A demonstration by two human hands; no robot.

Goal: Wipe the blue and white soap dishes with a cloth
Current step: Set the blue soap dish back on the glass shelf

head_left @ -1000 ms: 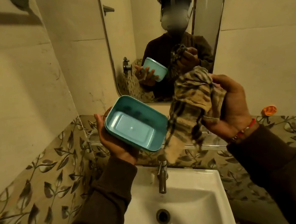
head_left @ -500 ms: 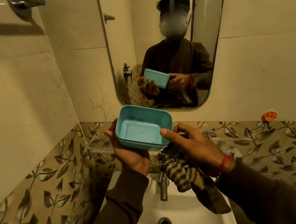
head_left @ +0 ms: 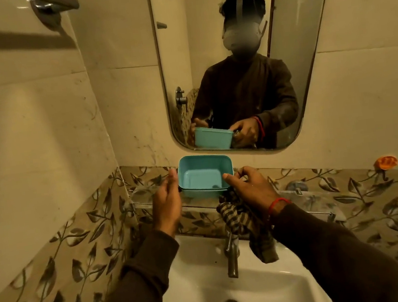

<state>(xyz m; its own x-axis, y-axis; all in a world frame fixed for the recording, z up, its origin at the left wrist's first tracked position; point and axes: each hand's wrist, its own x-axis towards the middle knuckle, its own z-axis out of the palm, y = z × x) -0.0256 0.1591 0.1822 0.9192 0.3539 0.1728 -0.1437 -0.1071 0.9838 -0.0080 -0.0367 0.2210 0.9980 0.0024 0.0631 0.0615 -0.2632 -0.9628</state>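
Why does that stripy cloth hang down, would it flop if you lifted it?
Probably yes. The stripy cloth droops in folds from the right hand over the sink, so it looks soft and floppy. It likely weighs little, since few fingers hold it.

Long dark brown sleeves [head_left: 139,280] cover both arms; red thread bracelet [head_left: 278,202] circles the right wrist.

A clear glass shelf [head_left: 307,196] is fixed along the leaf-patterned wall tiles, under the mirror and above the sink. A blue dish [head_left: 204,174] is seen at its left end; whether it rests there cannot be told.
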